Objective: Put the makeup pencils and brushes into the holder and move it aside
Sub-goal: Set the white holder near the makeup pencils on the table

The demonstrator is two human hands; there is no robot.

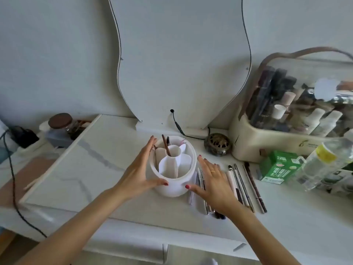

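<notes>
A round white holder (172,185) with petal-shaped inner compartments stands at the middle of the white table. A brown pencil (165,145) and a dark brush stick up from its back compartments. My left hand (140,172) cups the holder's left side, fingers spread, thumb on its front. My right hand (212,181) is at the holder's right side, thumb touching the front wall, fingers spread above loose pencils. Several makeup pencils and brushes (246,186) lie side by side on the table right of the holder, some hidden under my right hand.
A wavy mirror (181,60) stands behind the holder with a black cable (178,127) at its base. A brass round pot (217,144), a clear cosmetics case (294,111), a green carton (278,167) and a plastic bottle (322,163) crowd the right. Jars sit at the left.
</notes>
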